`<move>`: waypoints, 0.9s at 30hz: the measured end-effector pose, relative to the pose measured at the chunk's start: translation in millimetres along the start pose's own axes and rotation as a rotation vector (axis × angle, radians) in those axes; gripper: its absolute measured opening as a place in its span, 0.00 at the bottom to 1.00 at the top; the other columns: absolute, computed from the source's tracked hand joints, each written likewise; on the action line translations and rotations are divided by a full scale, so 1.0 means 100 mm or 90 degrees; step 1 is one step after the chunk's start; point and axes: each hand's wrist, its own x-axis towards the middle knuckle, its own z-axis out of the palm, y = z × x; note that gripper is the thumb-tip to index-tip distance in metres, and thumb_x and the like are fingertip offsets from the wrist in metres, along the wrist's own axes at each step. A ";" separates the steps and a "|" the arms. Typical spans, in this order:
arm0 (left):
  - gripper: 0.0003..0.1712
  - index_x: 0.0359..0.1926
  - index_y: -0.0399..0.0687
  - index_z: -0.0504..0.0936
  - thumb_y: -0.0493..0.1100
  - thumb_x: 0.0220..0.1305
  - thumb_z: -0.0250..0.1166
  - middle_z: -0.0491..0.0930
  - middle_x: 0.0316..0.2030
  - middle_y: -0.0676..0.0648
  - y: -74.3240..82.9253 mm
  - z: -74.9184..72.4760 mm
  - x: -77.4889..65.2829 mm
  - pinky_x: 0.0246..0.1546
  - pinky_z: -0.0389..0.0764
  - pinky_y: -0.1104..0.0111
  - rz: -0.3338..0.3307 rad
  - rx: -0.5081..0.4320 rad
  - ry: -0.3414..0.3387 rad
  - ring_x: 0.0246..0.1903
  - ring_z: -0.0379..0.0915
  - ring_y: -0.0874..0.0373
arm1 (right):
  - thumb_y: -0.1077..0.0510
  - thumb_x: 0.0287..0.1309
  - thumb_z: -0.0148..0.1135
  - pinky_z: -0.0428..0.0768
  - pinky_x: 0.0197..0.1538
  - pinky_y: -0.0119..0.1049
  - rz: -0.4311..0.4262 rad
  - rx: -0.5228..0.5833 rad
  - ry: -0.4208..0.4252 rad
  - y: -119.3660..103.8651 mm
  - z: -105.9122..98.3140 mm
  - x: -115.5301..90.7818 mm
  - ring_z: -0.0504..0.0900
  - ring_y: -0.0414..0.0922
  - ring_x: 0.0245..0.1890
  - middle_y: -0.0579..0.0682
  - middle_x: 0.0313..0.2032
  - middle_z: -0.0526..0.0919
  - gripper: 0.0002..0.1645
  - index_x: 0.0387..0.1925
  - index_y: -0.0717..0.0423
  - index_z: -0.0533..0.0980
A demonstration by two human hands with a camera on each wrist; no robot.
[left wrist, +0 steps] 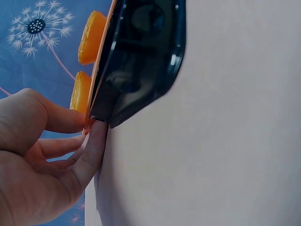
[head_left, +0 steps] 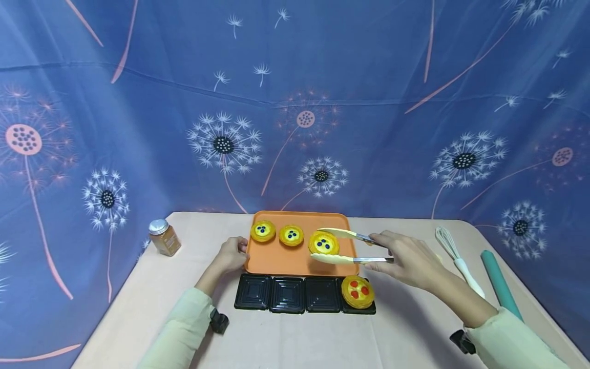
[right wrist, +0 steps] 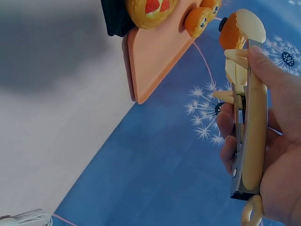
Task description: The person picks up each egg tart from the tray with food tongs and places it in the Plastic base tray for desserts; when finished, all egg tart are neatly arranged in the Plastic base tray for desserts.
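Note:
My left hand [head_left: 232,253] pinches the left edge of an orange tray [head_left: 276,261]; the left wrist view shows the thumb on its rim and fingers below. Two egg tarts with blue berries, a left one [head_left: 263,231] and a middle one [head_left: 291,236], sit on the tray. In my right hand [head_left: 410,258] is a pair of tongs [right wrist: 255,127] with cream-coloured tips. Between the tips is a third blue-berried egg tart [head_left: 324,243], held above the tray, as the right wrist view shows [right wrist: 231,30].
In front of the tray lies a row of black square trays [head_left: 288,294]; a red-topped tart [head_left: 357,292] occupies the rightmost. A shaker jar [head_left: 165,238] stands at the left. On the right lie a whisk [head_left: 458,261] and a green roller [head_left: 500,282].

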 end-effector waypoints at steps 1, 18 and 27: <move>0.23 0.52 0.27 0.76 0.25 0.51 0.60 0.75 0.36 0.41 0.00 0.00 0.00 0.36 0.78 0.64 0.000 -0.001 0.000 0.36 0.71 0.51 | 0.37 0.48 0.74 0.65 0.20 0.29 0.000 -0.001 0.001 -0.01 -0.01 -0.02 0.65 0.30 0.20 0.42 0.39 0.83 0.36 0.53 0.56 0.80; 0.24 0.53 0.27 0.75 0.24 0.52 0.60 0.74 0.36 0.41 -0.01 0.03 -0.01 0.33 0.79 0.65 -0.014 -0.021 -0.002 0.36 0.71 0.51 | 0.41 0.47 0.76 0.66 0.23 0.28 -0.014 0.023 -0.007 -0.11 0.00 -0.26 0.66 0.27 0.23 0.38 0.41 0.83 0.35 0.54 0.54 0.80; 0.23 0.51 0.28 0.75 0.25 0.51 0.60 0.74 0.35 0.41 0.02 -0.01 -0.02 0.37 0.75 0.63 -0.007 -0.003 0.000 0.36 0.70 0.50 | 0.39 0.47 0.76 0.65 0.21 0.27 -0.022 0.028 -0.036 -0.14 0.14 -0.39 0.64 0.27 0.22 0.36 0.39 0.82 0.33 0.52 0.53 0.81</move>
